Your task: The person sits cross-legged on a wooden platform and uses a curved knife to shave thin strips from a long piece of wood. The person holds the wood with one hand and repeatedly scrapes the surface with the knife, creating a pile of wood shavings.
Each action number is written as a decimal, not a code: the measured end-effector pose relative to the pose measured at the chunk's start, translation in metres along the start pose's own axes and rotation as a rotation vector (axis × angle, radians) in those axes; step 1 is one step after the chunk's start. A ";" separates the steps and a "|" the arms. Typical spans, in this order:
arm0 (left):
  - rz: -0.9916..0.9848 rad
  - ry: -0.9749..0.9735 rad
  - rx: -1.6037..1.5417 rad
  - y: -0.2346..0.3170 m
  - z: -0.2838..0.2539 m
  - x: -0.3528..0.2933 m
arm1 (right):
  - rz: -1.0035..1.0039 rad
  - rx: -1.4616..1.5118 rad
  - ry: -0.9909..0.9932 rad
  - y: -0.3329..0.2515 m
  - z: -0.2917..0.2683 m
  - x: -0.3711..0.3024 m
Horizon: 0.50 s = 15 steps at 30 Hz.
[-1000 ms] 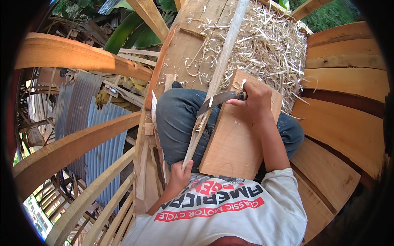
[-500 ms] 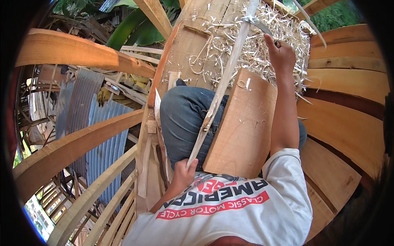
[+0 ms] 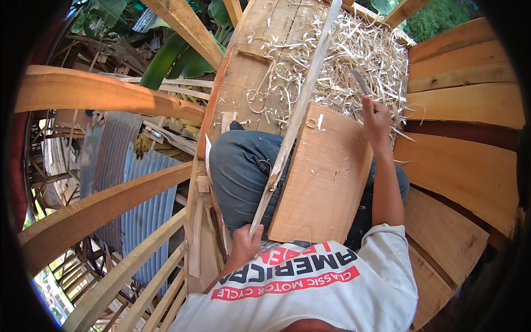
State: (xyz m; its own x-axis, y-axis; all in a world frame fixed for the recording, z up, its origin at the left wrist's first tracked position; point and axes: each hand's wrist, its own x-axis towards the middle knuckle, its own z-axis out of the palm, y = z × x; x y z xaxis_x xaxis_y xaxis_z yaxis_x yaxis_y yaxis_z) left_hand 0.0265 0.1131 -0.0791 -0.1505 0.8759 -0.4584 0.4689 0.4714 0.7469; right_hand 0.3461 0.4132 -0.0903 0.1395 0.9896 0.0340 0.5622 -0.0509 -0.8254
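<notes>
Since half a second ago, my right hand (image 3: 378, 119) has been drawing back toward me, and the knife (image 3: 360, 82) in it is now standing clear of the stick (image 3: 298, 110) that it was touching near the far end.

On the left, curved wooden beams (image 3: 105, 91) are sweeping across, smooth and orange-brown, over a ridged metal sheet (image 3: 145, 213) that is showing blue-grey. My left hand (image 3: 246, 242) is closing its fingers around the near end of the stick, the thumb lying along it. From that grip the stick is running away from me, its long axis leaning slightly to the right, over my dark jeans (image 3: 235, 166). It is looking pale, slim and rough-faced, with a darker knotty spot nearer my left hand.

Just right of it, a thick, flat board (image 3: 326, 177) is resting slantwise on my lap, fine-grained, with a few curls on top. Beyond it, thin, ribbon-like shavings (image 3: 359, 50) are piling up. My right hand is hanging right of the stick, well apart from it, making a fist around the handle; the grey blade is pointing away from me. Farther right, broad, smooth planks (image 3: 459, 166) are forming a curved side.
</notes>
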 end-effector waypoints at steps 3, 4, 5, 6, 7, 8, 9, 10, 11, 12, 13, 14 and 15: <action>-0.009 -0.009 -0.016 -0.003 0.001 0.000 | -0.282 -0.276 -0.116 -0.047 0.008 -0.041; -0.002 -0.004 0.004 -0.005 0.002 -0.001 | -0.330 -0.313 -0.127 -0.061 0.014 -0.044; 0.011 0.004 0.019 -0.009 0.003 -0.002 | -0.385 -0.356 -0.135 -0.072 0.018 -0.045; 0.027 0.014 0.034 -0.010 0.003 -0.001 | -0.444 -0.395 -0.116 -0.075 0.020 -0.040; 0.021 0.019 0.028 -0.011 0.003 -0.001 | -0.507 -0.432 -0.098 -0.076 0.024 -0.029; 0.012 0.028 0.020 -0.011 0.005 -0.001 | -0.571 -0.469 -0.082 -0.076 0.026 -0.017; -0.004 0.045 0.015 -0.009 0.005 -0.001 | -0.552 -0.524 -0.071 -0.073 0.030 -0.005; 0.011 0.052 0.029 -0.005 0.004 -0.002 | -0.492 -0.545 -0.068 -0.075 0.030 0.006; 0.036 0.051 0.060 -0.005 0.004 -0.002 | -0.433 -0.565 -0.067 -0.080 0.027 0.022; 0.064 0.042 0.091 -0.005 0.005 -0.001 | -0.183 -0.493 -0.042 -0.076 0.018 0.050; 0.071 0.034 0.067 -0.005 0.006 0.001 | -0.096 -0.561 -0.061 -0.081 0.005 0.071; 0.041 0.024 0.047 -0.006 0.005 0.000 | -0.192 -0.629 0.006 -0.077 0.006 0.083; 0.008 0.019 0.022 -0.007 0.005 0.000 | -0.209 -0.636 -0.020 -0.078 0.014 0.091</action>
State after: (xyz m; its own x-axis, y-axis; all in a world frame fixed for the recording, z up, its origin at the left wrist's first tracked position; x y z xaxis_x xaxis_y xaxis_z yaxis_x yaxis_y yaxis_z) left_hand 0.0277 0.1093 -0.0871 -0.1627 0.8815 -0.4433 0.4895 0.4622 0.7394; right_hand 0.3029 0.5090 -0.0306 -0.0359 0.9892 0.1418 0.9477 0.0787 -0.3092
